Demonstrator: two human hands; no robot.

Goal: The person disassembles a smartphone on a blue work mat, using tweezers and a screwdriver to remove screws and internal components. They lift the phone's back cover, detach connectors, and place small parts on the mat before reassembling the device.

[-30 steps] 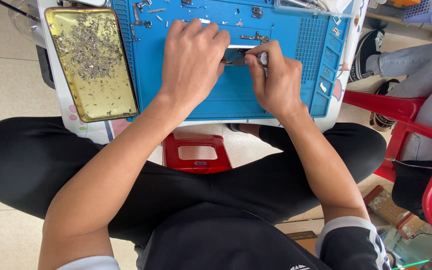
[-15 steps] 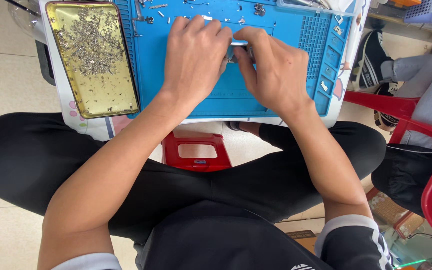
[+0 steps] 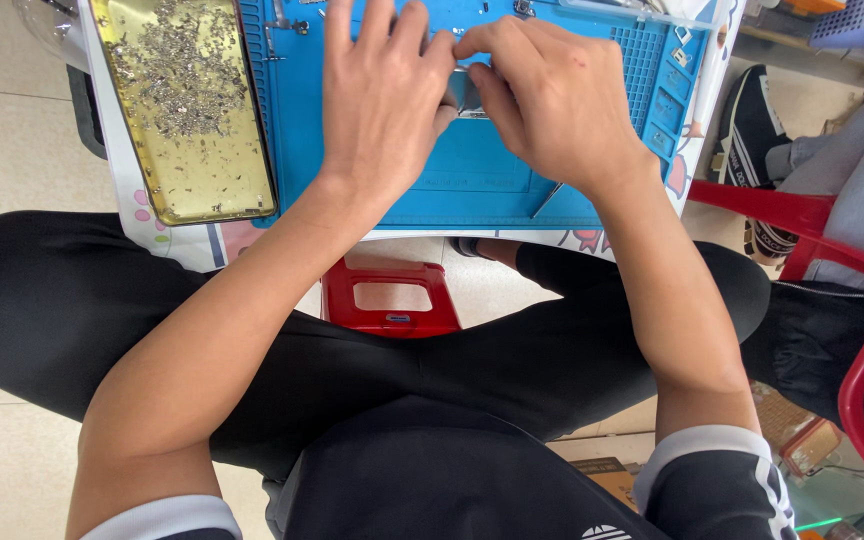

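Small grey metal part (image 3: 469, 95) sits pinched between our two hands, low over the blue work mat (image 3: 472, 180). Farthest left we see the gold tray (image 3: 184, 110) strewn with metal bits, lying against the mat's edge. Next, our left hand (image 3: 382, 95) presses fingers down, curled onto the part. Our right hand (image 3: 552, 95) closes thumb and fingertips on it. A red stool (image 3: 389, 295) stands beneath.

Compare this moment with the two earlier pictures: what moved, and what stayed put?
The right hand closed in toward the left hand, so their fingertips now meet over the small metal part, which was easier to see before. Both hands keep working it on the blue mat. The gold tray of metal bits lies as before.
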